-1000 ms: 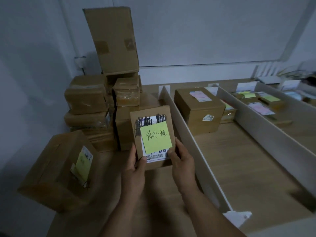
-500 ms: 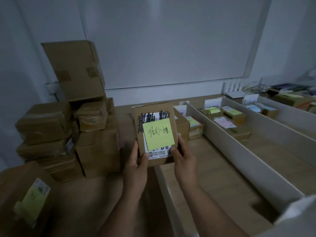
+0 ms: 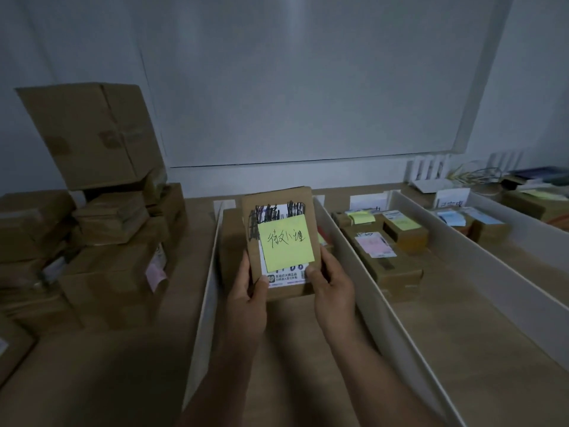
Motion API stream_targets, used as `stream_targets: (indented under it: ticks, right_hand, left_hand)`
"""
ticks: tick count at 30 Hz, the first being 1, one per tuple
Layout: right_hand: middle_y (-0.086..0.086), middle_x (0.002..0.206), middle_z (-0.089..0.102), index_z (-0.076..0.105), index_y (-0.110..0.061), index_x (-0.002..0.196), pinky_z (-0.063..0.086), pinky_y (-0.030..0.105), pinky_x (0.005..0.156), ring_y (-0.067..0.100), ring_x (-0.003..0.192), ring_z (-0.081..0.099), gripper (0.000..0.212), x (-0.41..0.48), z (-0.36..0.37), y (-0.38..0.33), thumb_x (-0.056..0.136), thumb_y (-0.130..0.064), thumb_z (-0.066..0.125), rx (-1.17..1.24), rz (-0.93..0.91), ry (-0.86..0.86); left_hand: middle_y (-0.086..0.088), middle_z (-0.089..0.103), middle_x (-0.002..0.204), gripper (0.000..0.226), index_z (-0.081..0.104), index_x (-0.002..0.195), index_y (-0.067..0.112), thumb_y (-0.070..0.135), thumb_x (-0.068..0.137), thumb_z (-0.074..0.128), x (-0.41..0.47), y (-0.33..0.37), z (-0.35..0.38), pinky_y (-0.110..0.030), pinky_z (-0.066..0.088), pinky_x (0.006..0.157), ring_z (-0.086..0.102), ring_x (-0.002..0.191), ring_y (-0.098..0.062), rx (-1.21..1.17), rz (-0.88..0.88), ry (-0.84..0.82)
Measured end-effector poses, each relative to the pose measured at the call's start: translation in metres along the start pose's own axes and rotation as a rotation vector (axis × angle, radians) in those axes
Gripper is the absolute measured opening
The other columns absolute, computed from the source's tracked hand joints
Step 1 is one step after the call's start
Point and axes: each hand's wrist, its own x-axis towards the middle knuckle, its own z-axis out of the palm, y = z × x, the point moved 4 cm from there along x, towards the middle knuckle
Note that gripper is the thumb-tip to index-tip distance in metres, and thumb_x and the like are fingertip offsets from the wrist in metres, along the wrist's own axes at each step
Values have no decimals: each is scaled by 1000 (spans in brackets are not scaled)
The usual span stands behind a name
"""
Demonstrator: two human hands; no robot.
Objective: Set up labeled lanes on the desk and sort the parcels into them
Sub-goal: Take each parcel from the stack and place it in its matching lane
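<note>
Both hands, left hand (image 3: pixel 246 298) and right hand (image 3: pixel 331 286), grip a flat brown cardboard parcel (image 3: pixel 278 241) bearing a yellow sticky note (image 3: pixel 286 243), centre frame, above white-walled desk lanes (image 3: pixel 363 272).

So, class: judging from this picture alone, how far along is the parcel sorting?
Done: white dividers form lanes across the desk, label cards stand at their far ends, and several noted parcels already lie in them. In hand: the left hand and right hand hold a small parcel bearing a yellow sticky note over the nearest lane. Left: the stack of boxes on the left.
</note>
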Motion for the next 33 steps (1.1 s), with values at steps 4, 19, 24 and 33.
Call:
stream_targets:
  ticks: [4, 19, 24, 33]
  right_hand:
    - [-13, 121, 65, 54, -27, 134, 49, 41, 98, 5, 112, 60, 42, 27, -25, 11, 93, -14, 54, -9, 18, -65]
    - [-12, 104, 64, 58, -21, 128, 44, 8, 69, -6, 92, 60, 35, 158, -56, 66, 95, -12, 52, -158, 92, 32]
    - [-10, 100, 66, 57, -23, 122, 52, 38, 85, 13, 96, 62, 29, 217, -42, 93, 95, -13, 52, -250, 127, 45]
    - [-5, 104, 67, 60, -22, 117, 50, 38, 83, 16, 94, 62, 26, 271, -15, 134, 94, -23, 49, -431, 181, -16]
  left_hand:
    - [9, 53, 134, 54, 28, 147, 32, 16, 99, 45, 1, 11, 35, -6, 45, 84, 56, 113, -7, 63, 4, -12]
    - [1, 44, 143, 59, 16, 148, 37, 26, 97, 45, 107, -25, 143, -8, 36, 81, 49, 118, -8, 309, -112, -65]
    - [3, 34, 150, 62, 4, 151, 32, 25, 100, 39, 152, -30, 171, -15, 33, 83, 44, 127, -14, 388, -114, -125]
    - [1, 40, 147, 62, -5, 150, 34, 29, 101, 33, 206, -74, 191, -31, 43, 95, 50, 122, -19, 481, -223, -94]
